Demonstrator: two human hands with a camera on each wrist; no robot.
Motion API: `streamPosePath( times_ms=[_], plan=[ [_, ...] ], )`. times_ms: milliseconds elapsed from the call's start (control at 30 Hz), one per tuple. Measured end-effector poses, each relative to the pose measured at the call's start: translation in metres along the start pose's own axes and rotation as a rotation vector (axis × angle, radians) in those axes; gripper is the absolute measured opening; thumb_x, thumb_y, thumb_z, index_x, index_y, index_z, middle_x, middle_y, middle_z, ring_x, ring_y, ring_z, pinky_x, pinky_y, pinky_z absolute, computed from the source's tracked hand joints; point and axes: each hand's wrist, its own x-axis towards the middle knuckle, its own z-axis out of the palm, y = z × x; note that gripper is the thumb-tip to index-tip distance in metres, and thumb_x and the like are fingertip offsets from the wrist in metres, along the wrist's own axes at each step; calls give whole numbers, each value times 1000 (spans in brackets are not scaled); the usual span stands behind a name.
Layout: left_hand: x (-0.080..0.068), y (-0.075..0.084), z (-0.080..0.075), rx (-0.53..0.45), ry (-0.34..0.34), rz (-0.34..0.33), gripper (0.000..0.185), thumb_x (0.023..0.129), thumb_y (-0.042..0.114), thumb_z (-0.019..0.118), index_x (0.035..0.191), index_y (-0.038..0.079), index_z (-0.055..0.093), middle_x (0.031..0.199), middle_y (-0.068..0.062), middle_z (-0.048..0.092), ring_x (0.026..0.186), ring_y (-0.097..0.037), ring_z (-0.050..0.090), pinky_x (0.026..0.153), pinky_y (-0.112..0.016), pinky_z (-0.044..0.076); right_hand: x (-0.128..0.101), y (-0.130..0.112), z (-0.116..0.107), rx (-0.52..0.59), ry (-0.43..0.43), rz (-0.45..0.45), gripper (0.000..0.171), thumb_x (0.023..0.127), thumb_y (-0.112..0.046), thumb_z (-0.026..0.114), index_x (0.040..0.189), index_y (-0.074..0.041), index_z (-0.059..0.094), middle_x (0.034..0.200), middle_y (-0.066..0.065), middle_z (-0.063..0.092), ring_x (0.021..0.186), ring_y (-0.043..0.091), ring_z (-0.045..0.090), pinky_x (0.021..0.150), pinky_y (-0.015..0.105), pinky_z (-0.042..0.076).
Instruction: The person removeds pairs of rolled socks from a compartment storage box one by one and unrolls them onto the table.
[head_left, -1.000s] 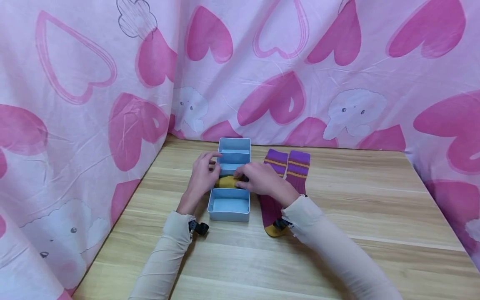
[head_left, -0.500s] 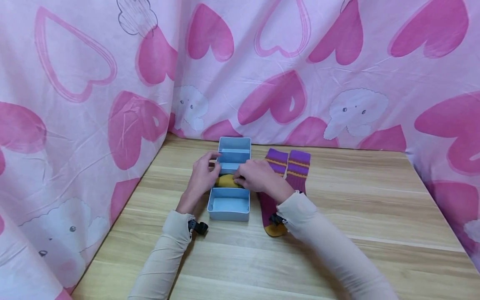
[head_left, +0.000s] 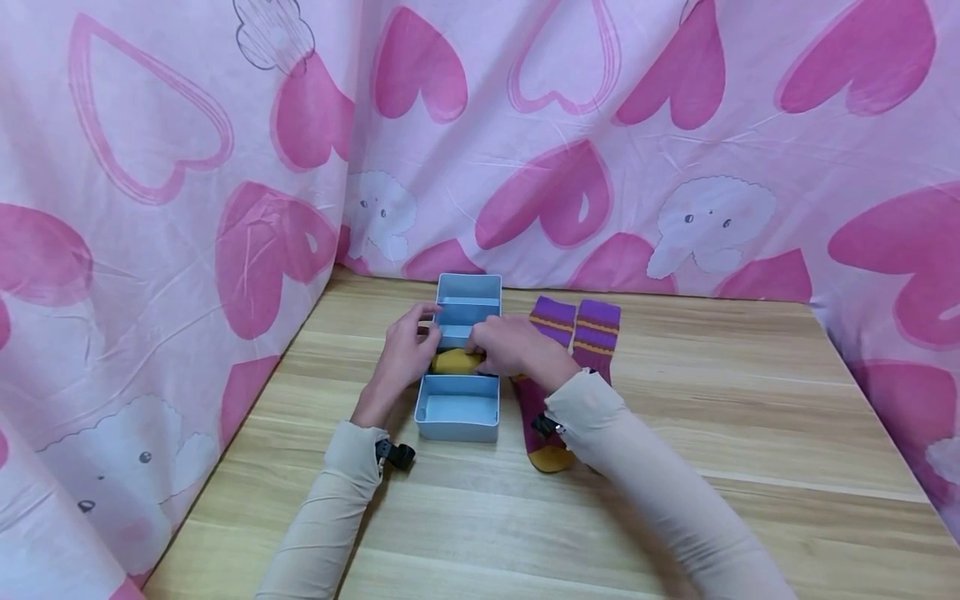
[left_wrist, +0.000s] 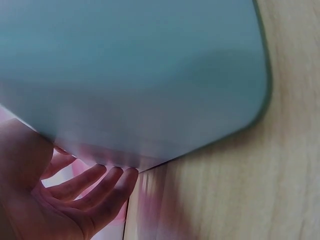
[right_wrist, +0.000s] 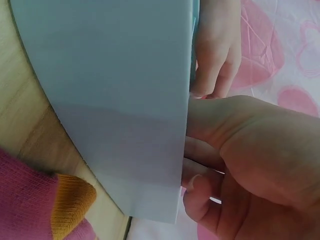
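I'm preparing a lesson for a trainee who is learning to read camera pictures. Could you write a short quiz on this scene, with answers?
1. True or false: the striped socks lie on the table, outside the box.
2. Which colour shows most on the bundle inside the box? A) green; B) yellow; C) white.
3. Which grip is nearer the striped socks?

Key: 1. True. 2. B. 3. The right grip.

A wood-grain table [head_left: 465,517] carries a blue divided box [head_left: 457,432] and two purple-and-maroon socks [head_left: 596,337].
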Motion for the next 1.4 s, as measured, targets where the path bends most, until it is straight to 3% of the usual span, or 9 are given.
streamPosePath(
  times_ms=[233, 600, 800, 1033, 1400],
  plan=[
    [1, -3, 1, -10, -23, -26, 36, 112, 19, 54, 147, 20, 55, 157, -14, 58, 134, -37, 66, 112, -53, 57, 2, 2, 0, -1, -2, -7, 21, 95, -27, 86, 116, -25, 85, 95, -6, 77, 81, 18, 65, 75, 31, 57],
    [2, -1, 4, -54, -90, -87, 36, 113, 27, 52, 149, 26, 49, 158, -17, 55, 139, -39, 62, 113, -58, 55, -5, 11, 3, 7, 18, -72, 12, 97, -32, 84, 104, -22, 83, 78, -6, 67, 72, 17, 59, 65, 29, 47],
    [3, -1, 5, -51, -117, -112, 36, 114, 34, 51, 150, 30, 47, 156, -19, 57, 141, -37, 61, 113, -60, 54, -13, 16, 4, 48, 38, -83, 23, 97, -31, 84, 118, -22, 82, 91, -7, 73, 78, 15, 60, 70, 30, 50],
    [3, -4, 3, -62, -121, -91, 37, 115, 36, 51, 152, 29, 47, 157, -19, 56, 142, -39, 60, 113, -61, 54, -21, 19, 1, 105, 71, -46, 36, 97, -33, 84, 131, -20, 79, 109, -5, 77, 86, 15, 62, 76, 30, 54],
    [4, -5, 2, -80, -135, -97, 38, 116, 38, 50, 152, 29, 46, 163, -18, 51, 145, -41, 57, 114, -62, 53, -33, 27, -1, 297, 152, -50, 40, 94, -33, 84, 131, -17, 77, 117, -2, 79, 98, 21, 70, 86, 34, 60]
  ],
)
